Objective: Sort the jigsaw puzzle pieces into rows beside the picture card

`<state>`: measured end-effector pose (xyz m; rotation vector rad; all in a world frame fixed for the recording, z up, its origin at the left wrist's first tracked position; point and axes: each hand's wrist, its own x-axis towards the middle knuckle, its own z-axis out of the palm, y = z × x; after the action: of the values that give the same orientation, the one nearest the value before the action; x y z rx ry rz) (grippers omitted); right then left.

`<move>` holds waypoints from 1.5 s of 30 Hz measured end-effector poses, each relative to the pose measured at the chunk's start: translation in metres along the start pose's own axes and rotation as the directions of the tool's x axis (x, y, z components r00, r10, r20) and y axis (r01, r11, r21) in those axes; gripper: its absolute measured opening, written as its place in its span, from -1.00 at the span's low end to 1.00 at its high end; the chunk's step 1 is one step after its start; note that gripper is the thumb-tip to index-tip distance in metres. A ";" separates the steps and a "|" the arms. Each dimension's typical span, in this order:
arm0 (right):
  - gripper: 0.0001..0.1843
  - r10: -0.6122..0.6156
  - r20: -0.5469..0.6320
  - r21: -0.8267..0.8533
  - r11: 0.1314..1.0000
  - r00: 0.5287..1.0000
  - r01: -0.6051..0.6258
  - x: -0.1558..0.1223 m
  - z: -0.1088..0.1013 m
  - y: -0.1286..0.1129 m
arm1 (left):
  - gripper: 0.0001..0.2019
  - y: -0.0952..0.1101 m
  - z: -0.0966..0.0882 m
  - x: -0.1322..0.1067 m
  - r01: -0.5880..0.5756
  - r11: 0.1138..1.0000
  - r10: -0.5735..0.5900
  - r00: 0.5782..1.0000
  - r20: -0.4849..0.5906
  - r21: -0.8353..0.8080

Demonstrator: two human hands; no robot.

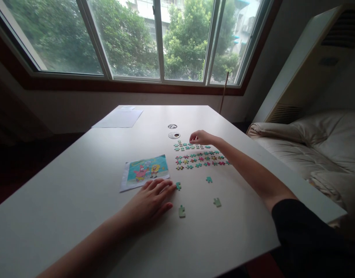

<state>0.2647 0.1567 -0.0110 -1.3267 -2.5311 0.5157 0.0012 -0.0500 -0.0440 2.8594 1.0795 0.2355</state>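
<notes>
My left hand (157, 195) lies flat on the table, fingers stretched out over the lower edge of a cartoon picture sheet (147, 170). Its fingertips reach a green puzzle piece (178, 186). Further off, my right hand (201, 137) is over the top rows of small puzzle pieces (197, 146), its fingers curled together. Whatever is between those fingertips is hidden. Closer to me lie a loose teal piece (209, 180) and two pale green pieces, one on the right (217, 202) and one on the left (181, 211). Several more rows of coloured pieces (200, 159) sit below my right hand.
Two round flat items, one nearer (174, 135) and one farther (172, 126), lie beyond the pieces. White paper (118, 118) rests at the far left of the white table (79, 189). A sofa (293, 143) stands along the right side, and a window is ahead.
</notes>
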 end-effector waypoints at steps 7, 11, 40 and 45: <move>-0.69 0.079 0.018 0.037 0.996 0.997 -0.079 0.056 0.018 0.000 | -0.57 -0.003 0.002 -0.001 0.006 0.999 -0.006 1.000 0.015 0.033; -0.60 0.114 0.098 0.075 0.990 0.989 -0.122 0.069 0.022 0.001 | -0.57 -0.003 0.002 -0.003 0.003 0.999 -0.003 1.000 0.007 0.046; -0.69 0.061 0.035 0.106 0.992 0.998 -0.064 0.053 0.015 -0.020 | -0.59 -0.005 0.001 -0.002 -0.003 0.998 0.003 1.000 0.001 0.060; -0.75 -0.077 0.007 0.146 0.986 0.997 0.075 -0.006 0.004 -0.027 | -0.59 -0.004 0.002 -0.002 -0.006 0.999 0.006 1.000 -0.011 0.053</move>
<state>0.2466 0.1371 -0.0039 -1.1738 -2.4894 0.6804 -0.0025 -0.0487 -0.0470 2.9113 1.0958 0.2268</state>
